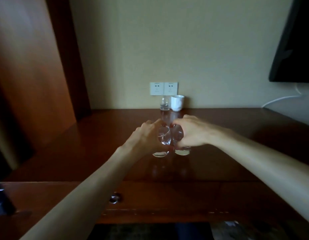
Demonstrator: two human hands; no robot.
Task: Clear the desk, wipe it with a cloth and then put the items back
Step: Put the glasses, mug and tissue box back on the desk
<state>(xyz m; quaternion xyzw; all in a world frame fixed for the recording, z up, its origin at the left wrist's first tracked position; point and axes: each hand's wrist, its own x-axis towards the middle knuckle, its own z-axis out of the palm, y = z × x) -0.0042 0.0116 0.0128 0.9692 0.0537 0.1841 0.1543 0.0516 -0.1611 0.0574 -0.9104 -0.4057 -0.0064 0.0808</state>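
two glasses meet at mid-desk [219, 135], side by side and nearly touching: your left hand [146, 135] curls round the left glass [163, 141], your right hand [190, 134] curls round the right glass [180, 144]. far, by the wall, stand a third glass [164, 104] and, just right, a white cup [177, 102] below the sockets [163, 88].

Two clear glasses sit side by side at the centre of the frame, nearly touching. The left glass [163, 141] is tilted, its rim leaning right, its thick base low at the left. The right glass [180, 144] stands more upright, mostly covered, its thick base showing below. A third clear glass [164, 104] and a white cup [177, 102] stand upright, just beside each other, against the wall at the back edge of the dark wooden desk [236, 144].
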